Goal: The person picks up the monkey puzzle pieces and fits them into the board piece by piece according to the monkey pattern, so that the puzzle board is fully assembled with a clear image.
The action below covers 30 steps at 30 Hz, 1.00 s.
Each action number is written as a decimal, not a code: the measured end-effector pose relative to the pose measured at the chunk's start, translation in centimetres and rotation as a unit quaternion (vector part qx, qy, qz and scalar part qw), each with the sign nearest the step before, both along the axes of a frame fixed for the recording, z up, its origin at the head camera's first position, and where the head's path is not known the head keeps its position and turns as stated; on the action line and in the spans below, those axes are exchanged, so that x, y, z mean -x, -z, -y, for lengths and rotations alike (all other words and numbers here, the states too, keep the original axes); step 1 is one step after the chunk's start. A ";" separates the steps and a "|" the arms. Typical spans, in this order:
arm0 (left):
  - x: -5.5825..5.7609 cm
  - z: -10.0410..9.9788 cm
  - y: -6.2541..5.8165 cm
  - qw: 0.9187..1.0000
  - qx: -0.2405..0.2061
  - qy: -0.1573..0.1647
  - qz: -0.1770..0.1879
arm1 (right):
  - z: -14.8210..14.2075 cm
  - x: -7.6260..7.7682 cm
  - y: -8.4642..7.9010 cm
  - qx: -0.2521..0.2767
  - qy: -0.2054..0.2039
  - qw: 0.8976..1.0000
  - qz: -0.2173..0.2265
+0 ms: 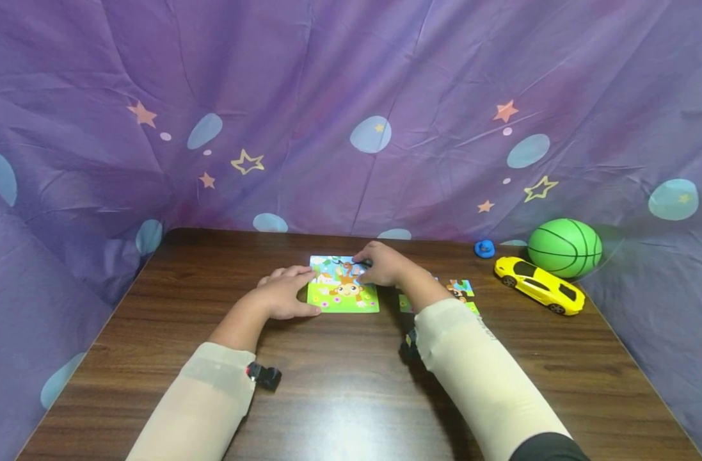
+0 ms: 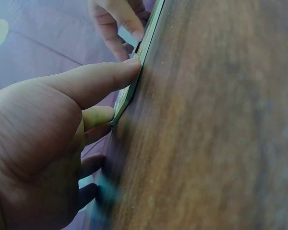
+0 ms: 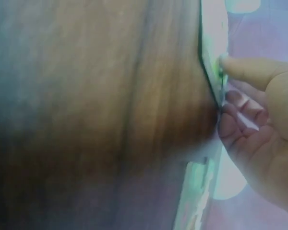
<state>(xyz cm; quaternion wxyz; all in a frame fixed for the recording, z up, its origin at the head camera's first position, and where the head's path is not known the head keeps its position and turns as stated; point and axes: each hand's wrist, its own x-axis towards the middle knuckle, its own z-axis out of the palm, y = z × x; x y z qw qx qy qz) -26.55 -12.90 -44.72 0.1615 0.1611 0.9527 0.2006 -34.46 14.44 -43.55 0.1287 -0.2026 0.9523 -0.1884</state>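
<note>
A flat square puzzle [image 1: 345,305] with a monkey picture lies on the dark wooden table. My left hand [image 1: 284,296] rests along its left side, thumb at the near corner and index finger farther back, both fairly straight. At the puzzle's far right part, my right hand [image 1: 385,264] pinches a puzzle piece [image 2: 137,47] between thumb and fingers. That piece seems slightly raised at its edge; its full shape is hidden. More puzzle pieces [image 1: 461,288] lie right of the puzzle, partly covered by my right forearm.
A yellow toy car [image 1: 539,285] and a green ball [image 1: 565,248] stand at the table's right side. Near them sits a small blue object [image 1: 484,249], shaped like a hat. A purple curtain [image 1: 304,96] hangs behind the table [image 1: 327,371].
</note>
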 end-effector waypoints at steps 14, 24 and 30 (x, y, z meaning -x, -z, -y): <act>0.0 0.0 -0.1 1.000 0.006 0.001 -0.002 | -0.2 0.2 -0.2 0.001 -0.003 0.999 0.034; 0.0 0.0 -0.1 1.000 0.004 0.004 -0.004 | 0.1 0.4 0.0 0.001 -0.003 1.000 0.000; 0.1 0.0 -0.1 1.000 0.003 0.004 -0.002 | 0.4 0.6 -0.1 -0.005 0.010 1.000 -0.003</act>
